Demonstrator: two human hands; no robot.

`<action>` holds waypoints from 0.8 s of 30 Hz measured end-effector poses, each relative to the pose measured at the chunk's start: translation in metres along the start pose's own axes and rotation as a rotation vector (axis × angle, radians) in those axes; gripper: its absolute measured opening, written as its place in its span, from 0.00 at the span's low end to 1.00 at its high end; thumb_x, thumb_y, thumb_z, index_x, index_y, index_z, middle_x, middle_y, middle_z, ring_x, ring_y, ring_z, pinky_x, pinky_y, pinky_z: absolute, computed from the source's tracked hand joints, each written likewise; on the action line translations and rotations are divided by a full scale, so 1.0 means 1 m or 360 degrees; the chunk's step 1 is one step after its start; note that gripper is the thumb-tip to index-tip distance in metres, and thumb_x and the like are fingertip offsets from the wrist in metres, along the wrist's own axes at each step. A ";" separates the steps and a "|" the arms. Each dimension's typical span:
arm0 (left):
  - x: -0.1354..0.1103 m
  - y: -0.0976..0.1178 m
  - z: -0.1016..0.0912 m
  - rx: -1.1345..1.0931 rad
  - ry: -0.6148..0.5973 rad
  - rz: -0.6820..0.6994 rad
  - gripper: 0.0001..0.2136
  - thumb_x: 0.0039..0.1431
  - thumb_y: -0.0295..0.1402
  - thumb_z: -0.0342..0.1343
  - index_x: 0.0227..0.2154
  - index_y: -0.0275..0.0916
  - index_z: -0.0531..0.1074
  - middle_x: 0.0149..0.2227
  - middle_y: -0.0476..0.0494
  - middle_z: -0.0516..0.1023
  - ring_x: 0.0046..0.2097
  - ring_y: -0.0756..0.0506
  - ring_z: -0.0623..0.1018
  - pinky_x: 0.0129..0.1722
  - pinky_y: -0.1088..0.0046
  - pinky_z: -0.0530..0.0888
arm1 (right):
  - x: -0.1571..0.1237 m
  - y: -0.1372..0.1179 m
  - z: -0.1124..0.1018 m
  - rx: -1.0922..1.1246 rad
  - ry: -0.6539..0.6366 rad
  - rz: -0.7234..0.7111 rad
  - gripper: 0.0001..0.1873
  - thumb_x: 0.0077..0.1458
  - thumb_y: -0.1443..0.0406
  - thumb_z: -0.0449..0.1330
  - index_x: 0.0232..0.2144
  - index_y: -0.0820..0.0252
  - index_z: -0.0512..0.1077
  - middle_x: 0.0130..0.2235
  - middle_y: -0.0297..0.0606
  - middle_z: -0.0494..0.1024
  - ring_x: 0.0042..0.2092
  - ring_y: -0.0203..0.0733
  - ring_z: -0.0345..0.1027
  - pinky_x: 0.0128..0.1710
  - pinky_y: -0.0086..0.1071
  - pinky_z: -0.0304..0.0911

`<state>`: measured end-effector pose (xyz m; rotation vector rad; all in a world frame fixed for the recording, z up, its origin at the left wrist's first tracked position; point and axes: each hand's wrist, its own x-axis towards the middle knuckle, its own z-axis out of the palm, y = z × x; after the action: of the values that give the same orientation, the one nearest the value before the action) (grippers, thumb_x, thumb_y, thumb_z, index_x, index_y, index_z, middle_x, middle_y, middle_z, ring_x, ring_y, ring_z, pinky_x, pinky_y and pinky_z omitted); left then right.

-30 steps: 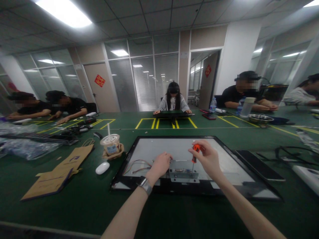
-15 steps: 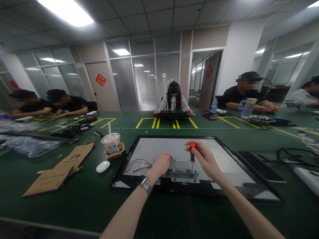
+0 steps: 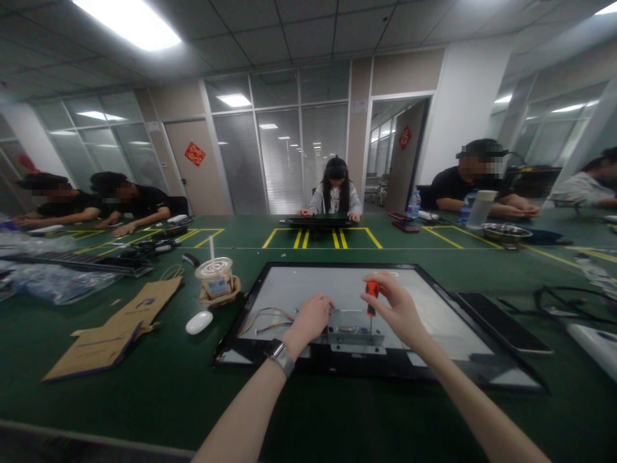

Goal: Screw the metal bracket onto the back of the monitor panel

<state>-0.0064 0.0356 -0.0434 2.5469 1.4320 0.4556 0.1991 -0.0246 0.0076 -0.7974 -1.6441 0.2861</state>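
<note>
Over the metal bracket (image 3: pixel 355 342), right hand (image 3: pixel 401 308), grip pinched around orange screwdriver (image 3: pixel 371 303), tip indistinct; left hand (image 3: pixel 311 319), fingertips obscured, grip unclear.

Both bare arms reach inward over the panel's (image 3: pixel 294 283) near edge. The left forearm (image 3: pixel 245 411) runs away and rightward, its wrist (image 3: pixel 284 355) almost straight; the left hand (image 3: pixel 311 320) lies back upward, fingers side by side and bent at the tips. The right forearm (image 3: pixel 475 395) angles leftward, and the right hand (image 3: pixel 399 307) is raised, thumb and fingers bent into a pinch.
</note>
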 end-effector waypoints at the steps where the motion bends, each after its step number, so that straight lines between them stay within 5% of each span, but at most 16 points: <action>1: 0.000 0.000 0.000 0.0001 0.0000 0.0000 0.17 0.66 0.24 0.40 0.45 0.37 0.75 0.46 0.39 0.78 0.49 0.43 0.76 0.53 0.67 0.70 | 0.000 0.000 0.000 0.0002 0.0011 0.0004 0.10 0.56 0.63 0.64 0.42 0.53 0.74 0.36 0.37 0.72 0.36 0.41 0.70 0.38 0.37 0.70; 10: 0.000 -0.003 0.002 0.0015 0.0006 0.0056 0.17 0.65 0.24 0.40 0.45 0.36 0.74 0.47 0.38 0.77 0.50 0.43 0.75 0.54 0.67 0.69 | -0.003 -0.001 -0.002 0.0254 -0.0184 0.0199 0.13 0.65 0.61 0.52 0.51 0.53 0.67 0.43 0.42 0.76 0.40 0.44 0.74 0.38 0.39 0.73; 16: 0.000 -0.002 0.000 0.0038 -0.0023 0.0013 0.17 0.66 0.25 0.40 0.46 0.37 0.73 0.46 0.39 0.77 0.49 0.44 0.76 0.53 0.68 0.70 | 0.002 -0.006 -0.004 -0.0073 -0.0156 0.0048 0.11 0.57 0.63 0.61 0.44 0.53 0.73 0.40 0.40 0.74 0.40 0.45 0.71 0.41 0.41 0.72; 24: -0.001 -0.001 0.000 0.0032 -0.0019 0.0021 0.17 0.66 0.25 0.40 0.46 0.37 0.74 0.47 0.39 0.77 0.49 0.44 0.76 0.54 0.67 0.69 | 0.000 -0.003 -0.004 0.0104 -0.0234 0.0172 0.15 0.62 0.64 0.56 0.52 0.53 0.68 0.41 0.41 0.75 0.40 0.44 0.73 0.43 0.42 0.73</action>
<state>-0.0078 0.0353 -0.0436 2.5716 1.4240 0.4297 0.2017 -0.0277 0.0100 -0.8330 -1.7221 0.4824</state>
